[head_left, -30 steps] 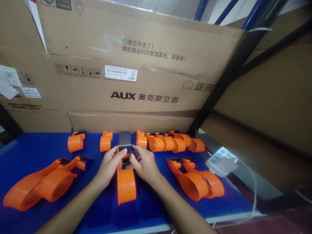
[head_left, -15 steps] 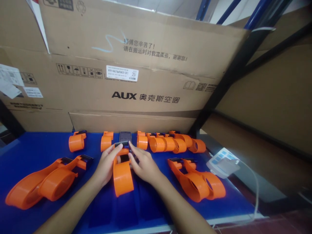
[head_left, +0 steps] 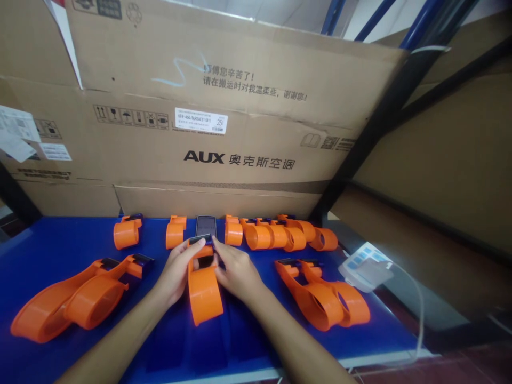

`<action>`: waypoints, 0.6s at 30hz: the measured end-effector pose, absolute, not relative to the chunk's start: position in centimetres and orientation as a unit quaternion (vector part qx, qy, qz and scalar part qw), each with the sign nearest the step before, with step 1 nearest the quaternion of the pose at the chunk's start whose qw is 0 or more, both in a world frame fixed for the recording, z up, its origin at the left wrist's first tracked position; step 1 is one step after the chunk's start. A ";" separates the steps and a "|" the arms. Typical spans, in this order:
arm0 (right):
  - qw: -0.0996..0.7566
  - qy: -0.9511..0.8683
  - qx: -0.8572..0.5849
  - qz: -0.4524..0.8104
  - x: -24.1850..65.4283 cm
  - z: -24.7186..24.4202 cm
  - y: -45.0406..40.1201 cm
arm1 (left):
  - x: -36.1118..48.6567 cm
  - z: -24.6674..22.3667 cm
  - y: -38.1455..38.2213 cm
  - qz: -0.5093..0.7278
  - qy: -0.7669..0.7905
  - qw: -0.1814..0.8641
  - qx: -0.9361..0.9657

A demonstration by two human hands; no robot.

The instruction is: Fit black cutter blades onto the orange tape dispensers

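Observation:
An orange tape dispenser (head_left: 206, 295) with a dark blade end is held up over the blue tabletop, its round hub towards me. My left hand (head_left: 176, 269) grips its left side, thumb on the dark end. My right hand (head_left: 236, 266) is closed around the right side, fingertips at the dark end and the frame; some of its fingers are hidden. Just behind the dispenser lies a phone (head_left: 206, 225). To the left rest two larger orange dispensers (head_left: 94, 301), and to the right another overlapping pair (head_left: 320, 304).
Along the back of the blue table (head_left: 248, 341) several more orange dispensers (head_left: 258, 237) stand in a row. A white power strip (head_left: 366, 266) with a cable sits at the right edge. A large cardboard box (head_left: 240, 128) walls off the back, beside a dark rack post (head_left: 360, 144).
The held dispenser has tilted slightly, its hub swinging a little to the right. My right thumb has moved lower on its frame. Everything else stays put.

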State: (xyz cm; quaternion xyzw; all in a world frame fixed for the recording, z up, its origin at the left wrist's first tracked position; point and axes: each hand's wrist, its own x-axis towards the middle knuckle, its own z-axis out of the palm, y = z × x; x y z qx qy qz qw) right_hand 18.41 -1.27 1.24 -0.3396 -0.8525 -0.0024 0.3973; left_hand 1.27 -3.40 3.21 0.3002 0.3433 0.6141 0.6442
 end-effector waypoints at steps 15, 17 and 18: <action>0.395 -0.851 -0.346 0.005 18.1 -0.1 -1.4 | 1.4 3.7 -4.0 0.593 0.324 0.669 0.309; 0.391 -0.853 -0.347 0.007 18.2 0.2 -1.4 | 1.2 3.7 -3.8 0.592 0.331 0.665 0.314; 0.392 -0.852 -0.347 0.006 18.3 0.5 -1.4 | 1.1 3.6 -3.7 0.593 0.335 0.661 0.316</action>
